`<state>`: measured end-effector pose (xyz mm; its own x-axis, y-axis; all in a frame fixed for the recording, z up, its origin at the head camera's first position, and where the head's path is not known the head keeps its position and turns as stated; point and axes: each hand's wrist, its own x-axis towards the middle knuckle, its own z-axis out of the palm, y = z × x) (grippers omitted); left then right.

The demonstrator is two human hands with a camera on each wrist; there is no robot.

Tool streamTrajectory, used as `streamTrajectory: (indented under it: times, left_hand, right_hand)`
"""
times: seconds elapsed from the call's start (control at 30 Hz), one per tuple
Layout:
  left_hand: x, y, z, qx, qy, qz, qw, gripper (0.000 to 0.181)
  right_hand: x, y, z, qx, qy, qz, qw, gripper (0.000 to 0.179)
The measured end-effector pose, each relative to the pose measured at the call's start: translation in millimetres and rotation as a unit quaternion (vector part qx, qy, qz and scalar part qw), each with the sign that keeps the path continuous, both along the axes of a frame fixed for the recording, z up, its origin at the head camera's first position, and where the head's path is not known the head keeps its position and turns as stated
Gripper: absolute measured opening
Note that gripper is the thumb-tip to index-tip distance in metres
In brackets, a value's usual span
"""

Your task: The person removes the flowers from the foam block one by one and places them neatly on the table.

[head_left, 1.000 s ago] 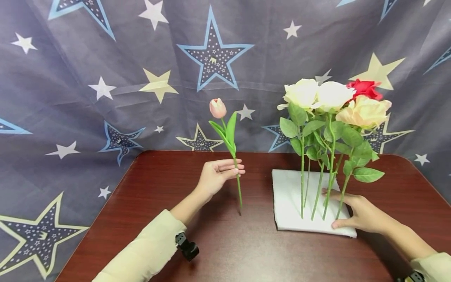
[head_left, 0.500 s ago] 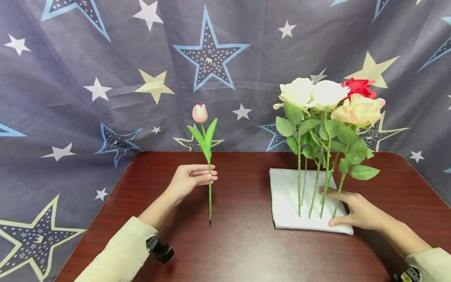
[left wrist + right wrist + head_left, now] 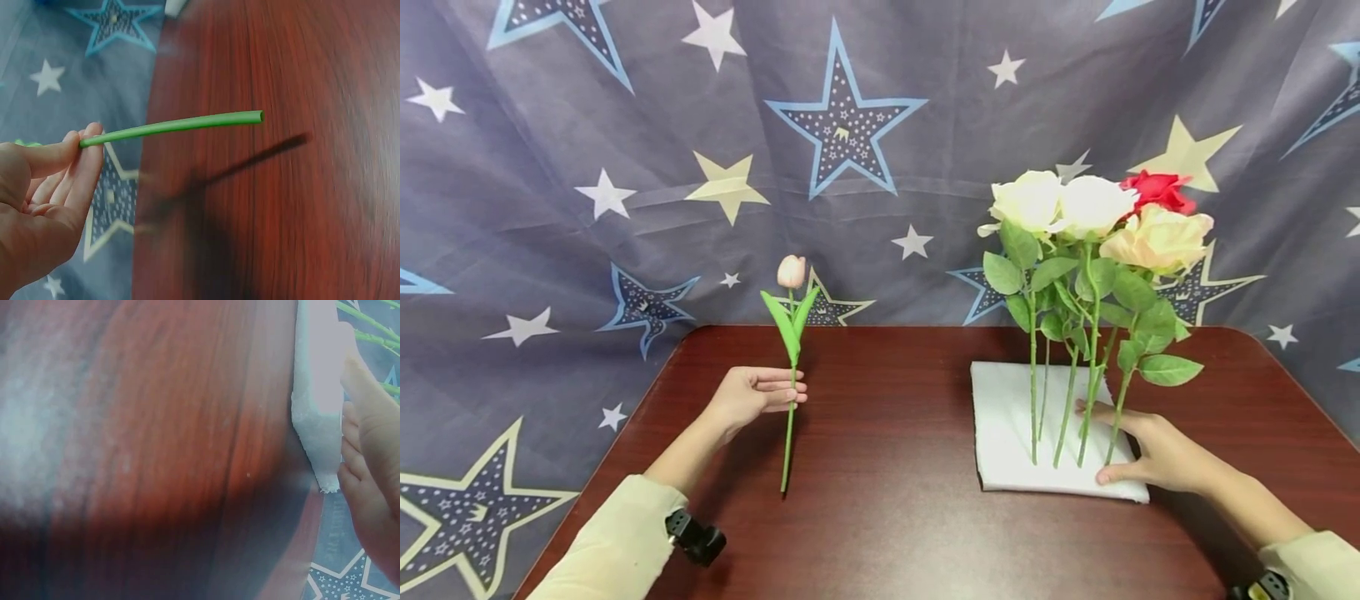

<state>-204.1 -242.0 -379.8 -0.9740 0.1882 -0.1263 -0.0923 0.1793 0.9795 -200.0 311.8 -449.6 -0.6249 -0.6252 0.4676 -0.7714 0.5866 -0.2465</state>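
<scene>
In the head view my left hand [image 3: 752, 398] pinches the green stem of a pink tulip [image 3: 791, 272] between thumb and fingers, left of the table's middle. The tulip stands nearly upright, its lower end hanging down past the hand. In the left wrist view the bare stem end [image 3: 212, 120] sticks out above the table, casting a shadow. My right hand [image 3: 1172, 450] rests spread on the right part of a white foam board [image 3: 1003, 442], thumb at the front and a finger behind the stems. White, peach and red roses [image 3: 1159, 240] stand in that board.
The dark red wooden table [image 3: 880, 500] carries the board. A grey curtain [image 3: 917, 50] printed with stars hangs right behind its back edge. A black wrist camera [image 3: 696, 537] sits on the left sleeve. Rose leaves [image 3: 1171, 370] overhang the right hand.
My left hand has carried the tulip leftward and lower, away from the board, and the stem has tilted. The right hand has stayed on the board. The whole view has shifted slightly.
</scene>
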Motion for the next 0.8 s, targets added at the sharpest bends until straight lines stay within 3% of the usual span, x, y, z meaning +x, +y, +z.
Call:
streamTrajectory:
  times: [0.2,0.4,0.8]
  left_hand:
    - [0.5,-20.9,-1.2,-0.031,-0.009,0.014,0.9994,0.047]
    - [-1.7,-35.5,-0.4,-0.055,-0.021,0.047,0.9972,0.046]
    - [-5.3,-55.0,-3.4,-0.131,-0.042,0.091,0.9863,0.042]
  right_hand:
    - [0.2,-0.3,-0.5,0.003,0.002,-0.002,1.0000,0.075]
    - [0.1,-0.4,0.3,0.006,-0.002,-0.004,1.0000,0.075]
    - [0.6,-0.4,-0.9,0.004,-0.005,-0.010,0.9999,0.073]
